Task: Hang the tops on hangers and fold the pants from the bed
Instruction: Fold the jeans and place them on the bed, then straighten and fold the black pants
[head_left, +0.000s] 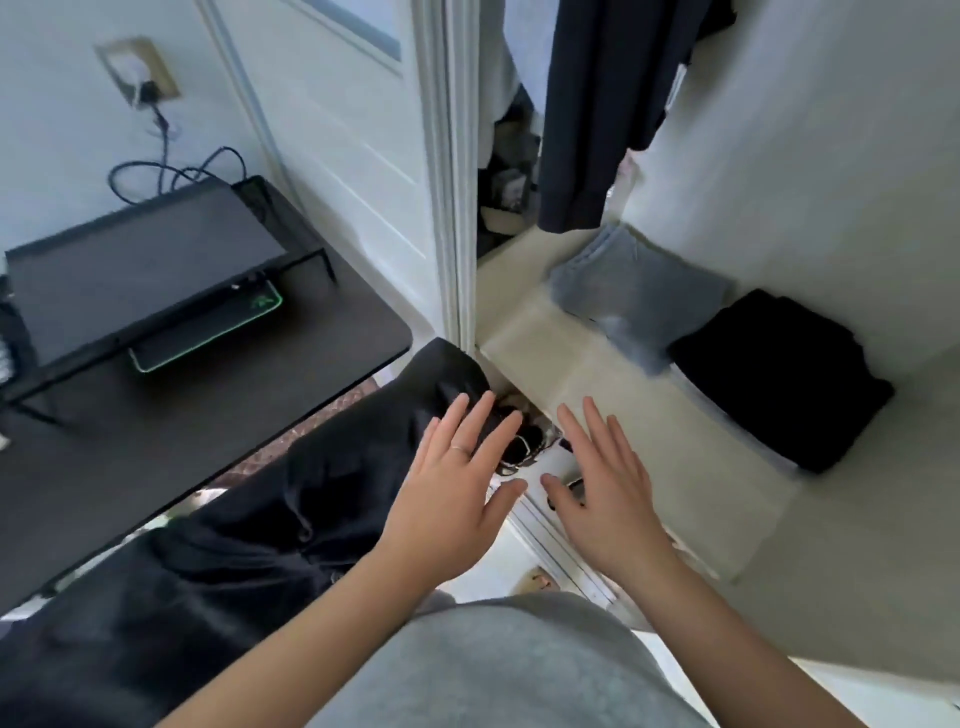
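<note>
Black pants (311, 499) lay rumpled; one grey folded garment (639, 296), one black folded garment (779, 374); left hand (457, 499), right hand (602, 493) were spread, empty

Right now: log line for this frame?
left hand: fingers spread, empty | right hand: fingers spread, empty | folded grey garment, folded black garment on shelf | dark top hanging above | loose black garment lower left

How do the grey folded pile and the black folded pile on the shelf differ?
The grey folded pile is pale and lies farther back, near the hanging dark garment; the black folded pile is much darker and sits nearer, to the right. The black one looks bulkier. Both lie folded flat on the cream shelf.
</note>
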